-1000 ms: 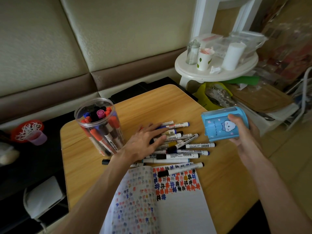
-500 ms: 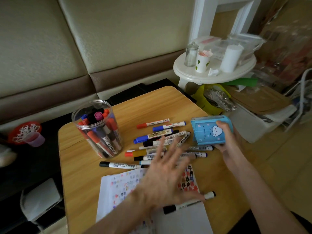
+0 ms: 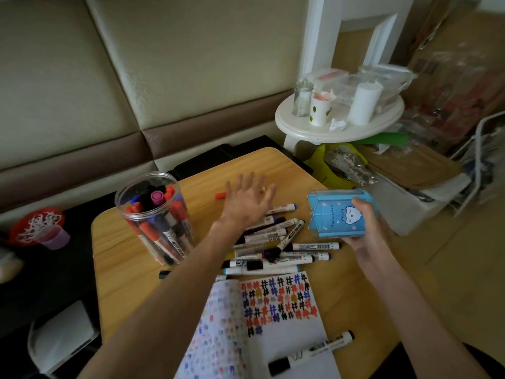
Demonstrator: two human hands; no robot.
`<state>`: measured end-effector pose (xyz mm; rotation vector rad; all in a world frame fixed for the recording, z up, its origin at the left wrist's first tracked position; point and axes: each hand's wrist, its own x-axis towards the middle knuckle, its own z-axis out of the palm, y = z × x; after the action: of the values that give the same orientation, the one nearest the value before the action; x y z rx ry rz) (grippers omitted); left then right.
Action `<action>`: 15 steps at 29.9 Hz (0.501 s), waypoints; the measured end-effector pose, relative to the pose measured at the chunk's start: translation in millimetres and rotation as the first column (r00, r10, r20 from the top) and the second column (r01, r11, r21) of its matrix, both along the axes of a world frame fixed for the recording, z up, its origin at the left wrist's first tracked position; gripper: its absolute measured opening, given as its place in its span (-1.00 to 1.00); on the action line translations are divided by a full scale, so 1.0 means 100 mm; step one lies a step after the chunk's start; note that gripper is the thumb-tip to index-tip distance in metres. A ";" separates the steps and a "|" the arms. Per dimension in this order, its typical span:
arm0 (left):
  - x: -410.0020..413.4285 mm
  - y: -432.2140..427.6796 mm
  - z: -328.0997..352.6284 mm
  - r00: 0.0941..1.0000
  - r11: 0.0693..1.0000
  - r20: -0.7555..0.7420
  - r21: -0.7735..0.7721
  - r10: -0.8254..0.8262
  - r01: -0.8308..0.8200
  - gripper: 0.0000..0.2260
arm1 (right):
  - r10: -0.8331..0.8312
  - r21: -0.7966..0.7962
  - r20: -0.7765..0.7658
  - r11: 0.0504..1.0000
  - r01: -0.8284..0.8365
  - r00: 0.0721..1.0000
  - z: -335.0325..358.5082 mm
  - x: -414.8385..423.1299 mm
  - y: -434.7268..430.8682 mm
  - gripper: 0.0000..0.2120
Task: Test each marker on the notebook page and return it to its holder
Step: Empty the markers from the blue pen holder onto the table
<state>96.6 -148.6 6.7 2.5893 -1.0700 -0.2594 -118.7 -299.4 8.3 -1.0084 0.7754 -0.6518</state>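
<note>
Blue holder (image 3: pixel 332 214) in right hand (image 3: pixel 367 228), left hand (image 3: pixel 246 205) over markers (image 3: pixel 276 237)

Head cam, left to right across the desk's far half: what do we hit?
In order: clear marker jar → left hand, spread over loose markers → blue holder, gripped by right hand.

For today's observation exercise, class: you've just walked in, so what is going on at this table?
A person is sorting markers at a wooden table. The left hand is spread open over a loose pile of markers. The right hand grips a tilted blue holder. A clear jar holds more markers. The open notebook shows coloured test marks, and one black-capped marker lies across its lower page.
</note>
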 end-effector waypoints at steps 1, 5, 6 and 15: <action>0.16 -0.04 -0.06 0.999 0.999 -0.032 0.041 0.018 -0.016 -0.37 | -0.008 0.001 0.004 1.000 0.008 1.000 0.00 -0.01 -0.01 -0.56; 0.42 0.00 -0.25 0.999 0.997 -0.034 0.070 0.019 -0.017 -0.43 | 0.013 -0.015 0.011 1.000 -0.013 1.000 0.01 -0.02 -0.04 -0.73; 0.44 -0.01 -0.27 1.000 0.999 -0.009 0.044 0.018 -0.017 -0.49 | 0.031 -0.024 0.012 0.999 -0.030 0.999 0.01 -0.02 -0.05 -0.73; 0.16 0.12 -0.12 0.992 0.973 0.092 -0.220 0.090 -0.068 -0.74 | 0.052 -0.013 0.059 0.999 -0.051 0.997 0.07 -0.03 -0.04 -0.62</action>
<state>113.0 -136.3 -5.4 2.4633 -0.9664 0.0087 -121.3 -303.8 15.2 -1.0117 0.6921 -0.6392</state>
